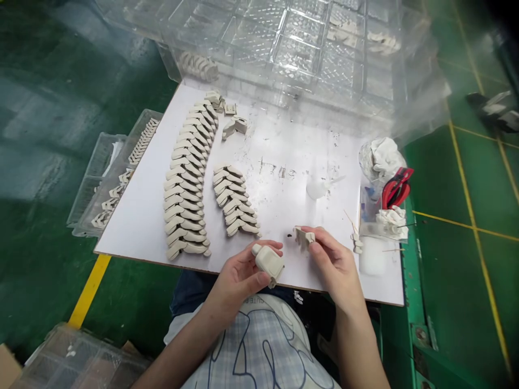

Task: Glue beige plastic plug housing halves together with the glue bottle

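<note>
My left hand [245, 273] is closed on a rounded beige plastic part [269, 262] with a small knob at one end, just over the board's front edge. In my right hand [334, 259], a smaller angular beige part [304, 237] is pinched between thumb and fingers. The two parts are apart. To the left, a long curved row of nested beige V-shaped parts [188, 178] lies on the white board [279, 146]. A shorter row of similar parts [235, 202] lies beside it. A loose angled piece [235, 127] and a small block [230, 109] rest near the long row's top.
Clear compartment trays [300, 43] overhang the board's far side. A translucent squeeze bottle [317, 187] stands mid-right. At the right edge are red-handled pliers [395, 188], crumpled white tissue [383, 156] and a white pad [372, 255]. More part-filled trays [117, 178] sit left.
</note>
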`<control>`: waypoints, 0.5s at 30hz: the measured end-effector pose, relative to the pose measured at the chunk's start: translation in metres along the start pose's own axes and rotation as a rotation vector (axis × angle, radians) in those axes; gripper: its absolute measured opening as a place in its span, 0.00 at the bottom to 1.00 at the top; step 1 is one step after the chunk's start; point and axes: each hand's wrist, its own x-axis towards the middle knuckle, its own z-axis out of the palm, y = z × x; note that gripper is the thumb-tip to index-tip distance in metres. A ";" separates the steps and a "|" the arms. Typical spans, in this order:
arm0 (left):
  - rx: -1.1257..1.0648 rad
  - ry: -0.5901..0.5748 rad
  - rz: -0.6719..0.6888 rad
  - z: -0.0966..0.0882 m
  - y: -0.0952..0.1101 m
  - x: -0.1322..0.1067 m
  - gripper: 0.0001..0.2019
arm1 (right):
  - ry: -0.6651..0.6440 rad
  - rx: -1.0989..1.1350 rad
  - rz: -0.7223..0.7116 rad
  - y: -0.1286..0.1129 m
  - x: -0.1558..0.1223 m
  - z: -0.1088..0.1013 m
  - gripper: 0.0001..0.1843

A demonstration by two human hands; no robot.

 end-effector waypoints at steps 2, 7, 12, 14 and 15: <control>0.014 -0.038 -0.007 -0.001 0.000 -0.001 0.25 | -0.115 0.219 0.089 -0.004 -0.007 -0.001 0.16; -0.015 -0.143 -0.023 -0.001 0.001 -0.001 0.29 | -0.221 0.552 0.214 -0.010 -0.011 0.004 0.12; -0.038 -0.274 -0.041 -0.003 -0.002 0.002 0.23 | -0.305 0.702 0.254 -0.015 -0.015 0.015 0.12; -0.065 -0.261 -0.029 -0.003 -0.003 0.003 0.21 | -0.283 0.576 0.253 -0.016 -0.013 0.013 0.15; -0.092 -0.233 -0.026 -0.003 -0.003 0.002 0.21 | -0.205 0.462 0.226 -0.015 -0.008 0.010 0.15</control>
